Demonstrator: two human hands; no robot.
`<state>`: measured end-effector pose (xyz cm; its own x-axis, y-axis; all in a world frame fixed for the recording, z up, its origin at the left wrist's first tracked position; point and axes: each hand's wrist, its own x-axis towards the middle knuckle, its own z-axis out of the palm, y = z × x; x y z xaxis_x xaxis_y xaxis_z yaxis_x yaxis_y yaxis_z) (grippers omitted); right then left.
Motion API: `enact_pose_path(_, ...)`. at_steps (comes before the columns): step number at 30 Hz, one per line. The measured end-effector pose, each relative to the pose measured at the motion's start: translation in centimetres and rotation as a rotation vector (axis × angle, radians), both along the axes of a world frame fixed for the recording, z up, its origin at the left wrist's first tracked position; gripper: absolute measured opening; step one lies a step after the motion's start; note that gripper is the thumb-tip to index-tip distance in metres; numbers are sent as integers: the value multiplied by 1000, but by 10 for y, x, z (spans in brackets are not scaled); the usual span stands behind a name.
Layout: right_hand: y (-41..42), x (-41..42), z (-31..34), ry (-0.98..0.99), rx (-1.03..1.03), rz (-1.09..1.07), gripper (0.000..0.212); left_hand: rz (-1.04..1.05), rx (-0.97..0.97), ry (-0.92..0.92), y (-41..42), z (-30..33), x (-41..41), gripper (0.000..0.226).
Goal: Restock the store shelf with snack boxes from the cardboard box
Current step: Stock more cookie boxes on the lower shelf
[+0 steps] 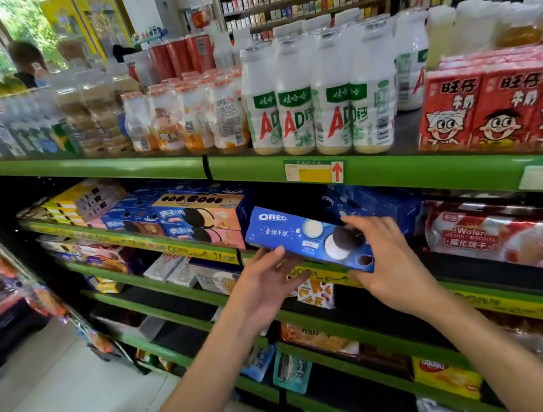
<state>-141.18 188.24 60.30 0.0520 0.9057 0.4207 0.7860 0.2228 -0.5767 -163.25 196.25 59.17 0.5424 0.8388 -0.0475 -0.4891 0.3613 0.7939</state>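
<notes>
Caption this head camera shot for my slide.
Both hands, left hand and right hand, hold a blue Oreo box at the green shelf.

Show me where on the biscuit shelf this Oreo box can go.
A dark gap lies on the second shelf between the stacked Oreo boxes and the blue packs, right behind the Oreo box held by both hands. Elsewhere that shelf is crowded; the wafer bag fills the right.
</notes>
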Motion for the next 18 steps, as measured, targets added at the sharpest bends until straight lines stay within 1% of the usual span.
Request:
enact_pose_path(1, -3, -5, -2, -11, -7, 16, 84, 19, 38, 5, -9, 3, 0, 58)
enact_pose_path(3, -6, -21, -8, -157, 35, -29, 80, 114, 151, 123, -28, 11, -2, 51)
enact_pose_path(4, -6, -30, -9, -225, 64, -82, 77, 157, 255, 247, -36, 14, -3, 49)
enact_pose_path(5, -5, -40, -10, -239, 77, -128, 72, 198, 409, 408, -45, 20, -6, 47)
enact_pose_path(6, -4, -50, -11, -149, 61, -136, 63, 198, 587, 563, -53, 24, -11, 46)
enact_pose_path(7, -3, -59, -10, 59, 35, -87, 50, 172, 750, 678, -60, 26, -16, 45)
enact_pose_path(8, -3, -68, -8, 318, -10, 9, 39, 150, 856, 756, -66, 28, -22, 42)
enact_pose_path(9, -4, -76, -7, 541, -56, 114, 36, 150, 897, 794, -71, 29, -30, 36)
enact_pose_path(10, -4, -84, -9, 712, -82, 193, 36, 175, 922, 837, -76, 29, -39, 31)
enact_pose_path(12, -4, -103, -19, 964, -179, 291, 39, 340, 974, 958, -82, 26, -59, 28)
enact_pose_path(14, -3, -123, -29, 1169, -321, 340, 42, 560, 987, 1072, -80, 25, -80, 28)
enact_pose_path(15, -1, -132, -33, 1254, -385, 362, 44, 636, 955, 1123, -76, 26, -91, 36)
enact_pose_path(16, 2, -139, -37, 1338, -449, 388, 49, 667, 884, 1170, -71, 27, -102, 50)
enact_pose_path(17, 5, -145, -40, 1407, -513, 416, 56, 644, 771, 1200, -68, 29, -113, 66)
enact_pose_path(18, 7, -150, -42, 1455, -579, 441, 62, 583, 632, 1171, -64, 29, -124, 77)
